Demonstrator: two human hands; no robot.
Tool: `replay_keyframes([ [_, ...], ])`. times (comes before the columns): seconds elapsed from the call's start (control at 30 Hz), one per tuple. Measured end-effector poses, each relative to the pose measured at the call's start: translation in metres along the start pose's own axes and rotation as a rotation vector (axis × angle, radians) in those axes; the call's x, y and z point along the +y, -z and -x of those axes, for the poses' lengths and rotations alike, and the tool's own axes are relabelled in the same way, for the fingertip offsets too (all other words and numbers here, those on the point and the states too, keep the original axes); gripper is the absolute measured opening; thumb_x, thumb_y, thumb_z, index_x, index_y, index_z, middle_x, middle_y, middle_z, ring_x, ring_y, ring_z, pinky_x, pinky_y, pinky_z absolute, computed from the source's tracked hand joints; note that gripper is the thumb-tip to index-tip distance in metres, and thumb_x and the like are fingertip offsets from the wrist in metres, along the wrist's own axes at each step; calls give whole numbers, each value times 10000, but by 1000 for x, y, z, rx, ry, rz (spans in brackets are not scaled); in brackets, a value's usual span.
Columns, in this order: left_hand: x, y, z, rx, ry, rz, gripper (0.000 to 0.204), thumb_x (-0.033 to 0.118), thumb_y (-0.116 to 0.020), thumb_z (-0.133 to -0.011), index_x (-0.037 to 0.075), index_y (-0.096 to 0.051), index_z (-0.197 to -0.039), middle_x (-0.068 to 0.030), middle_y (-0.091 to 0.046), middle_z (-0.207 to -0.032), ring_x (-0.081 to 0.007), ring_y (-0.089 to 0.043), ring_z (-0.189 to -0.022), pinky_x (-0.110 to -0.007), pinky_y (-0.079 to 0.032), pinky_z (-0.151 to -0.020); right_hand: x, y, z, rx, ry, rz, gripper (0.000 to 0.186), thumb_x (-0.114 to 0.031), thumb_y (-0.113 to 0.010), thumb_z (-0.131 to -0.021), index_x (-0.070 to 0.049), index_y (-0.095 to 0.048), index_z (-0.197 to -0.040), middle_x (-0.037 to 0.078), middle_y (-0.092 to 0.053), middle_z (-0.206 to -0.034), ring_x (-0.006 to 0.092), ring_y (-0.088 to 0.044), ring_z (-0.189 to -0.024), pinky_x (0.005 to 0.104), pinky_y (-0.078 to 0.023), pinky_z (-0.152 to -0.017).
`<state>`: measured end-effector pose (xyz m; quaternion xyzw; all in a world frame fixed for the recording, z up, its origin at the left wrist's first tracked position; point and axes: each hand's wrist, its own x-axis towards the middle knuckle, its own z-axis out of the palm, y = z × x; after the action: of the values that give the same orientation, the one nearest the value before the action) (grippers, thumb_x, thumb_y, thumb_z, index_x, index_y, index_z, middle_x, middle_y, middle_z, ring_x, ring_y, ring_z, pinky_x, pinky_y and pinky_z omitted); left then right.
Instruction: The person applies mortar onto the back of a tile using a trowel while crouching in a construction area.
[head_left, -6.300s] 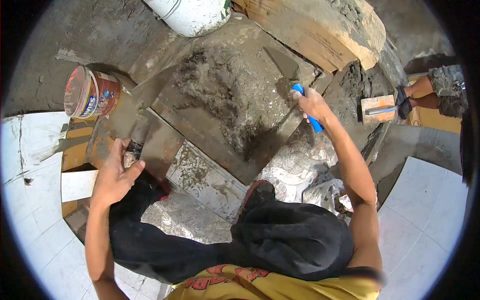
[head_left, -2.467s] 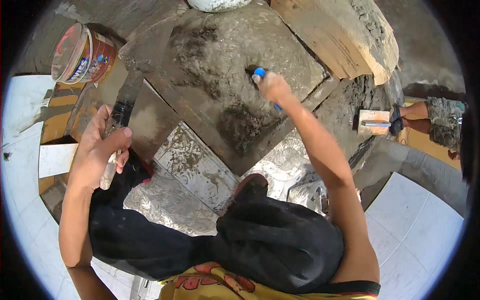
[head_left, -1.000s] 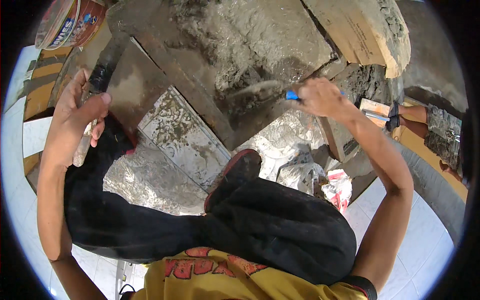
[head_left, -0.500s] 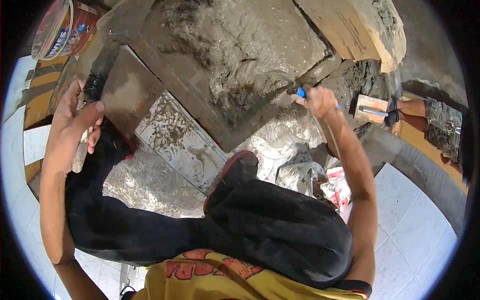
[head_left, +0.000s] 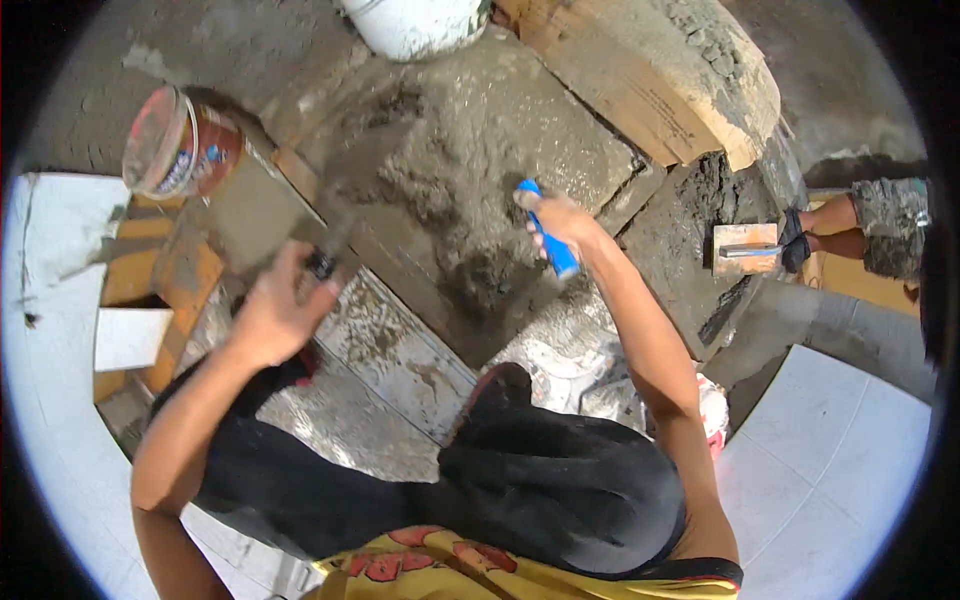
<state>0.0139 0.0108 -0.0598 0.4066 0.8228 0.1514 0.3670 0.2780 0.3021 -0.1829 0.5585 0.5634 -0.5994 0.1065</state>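
Note:
My left hand (head_left: 280,312), left of the wet cement mix (head_left: 450,165), grips a tool by its black-wrapped handle (head_left: 321,264). Its grey end is smeared by motion, so I cannot tell its kind. Over the mix, my right hand (head_left: 565,222) is closed around a blue handle (head_left: 560,258); blue shows at both sides of the fist, while any blade is hidden or lost against the grey. A mortar-splashed white board (head_left: 395,345) lies between my left hand and my bent knee.
A red bucket (head_left: 218,140) stands at the left, a white bucket (head_left: 415,28) at the top. Cardboard (head_left: 625,85) with grey lumps borders the mix. At the right, a finishing trowel (head_left: 747,262) lies beside another person's legs (head_left: 832,230). White tiles (head_left: 830,450) cover the lower right.
My left hand has moved right and down with the black-handled tool. My right hand has swung left over the mix, its blue handle now more exposed. The view has shifted, bringing in the white bucket.

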Motion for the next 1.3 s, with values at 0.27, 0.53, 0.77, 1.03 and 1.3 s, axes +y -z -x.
replay_keyframes([
  [0.27, 54, -97, -38, -201, -300, -52, 585, 327, -630, -965, -50, -375, -1333, -327, -666, -988, -516, -640, -959, -544, -513, -819, 10, 23, 44, -360, -15, -758, 160, -219, -636, -947, -111, -539, -881, -19, -533, -728, 83, -519, -531, 272, -456, -414],
  [0.53, 55, -142, -102, -48, -316, -336, 396, 285, -587, -982, -15, -391, -1150, -331, -662, -945, -534, -643, -855, -590, -522, -763, 1, 16, 79, -336, 50, -728, 148, -208, -619, -956, -116, -544, -867, -35, -526, -706, 74, -528, -530, 268, -468, -438],
  [0.77, 41, -97, -130, 23, -235, -274, 424, 267, -582, -985, -53, -389, -1185, -323, -666, -881, -520, -639, -871, -578, -499, -762, 36, 41, 87, 66, 302, 285, 300, -287, -666, -897, -30, -563, -1013, 125, -656, -783, 262, -665, -629, 413, -532, -530],
  [1.03, 107, -61, -47, -145, -386, -174, 525, 274, -596, -981, -78, -376, -1303, -343, -658, -899, -540, -630, -889, -586, -486, -784, 38, 48, 61, 505, 538, 1073, 217, -68, -525, -917, 13, -570, -1113, 220, -697, -972, 368, -722, -866, 463, -576, -715],
  [1.3, 104, -92, -51, -177, -381, -340, 383, 259, -589, -983, -27, -388, -1138, -322, -660, -847, -532, -640, -815, -587, -508, -703, 16, 51, 79, 536, 660, 1098, 198, -73, -545, -903, 7, -625, -1066, 214, -687, -1006, 366, -722, -876, 464, -578, -729],
])
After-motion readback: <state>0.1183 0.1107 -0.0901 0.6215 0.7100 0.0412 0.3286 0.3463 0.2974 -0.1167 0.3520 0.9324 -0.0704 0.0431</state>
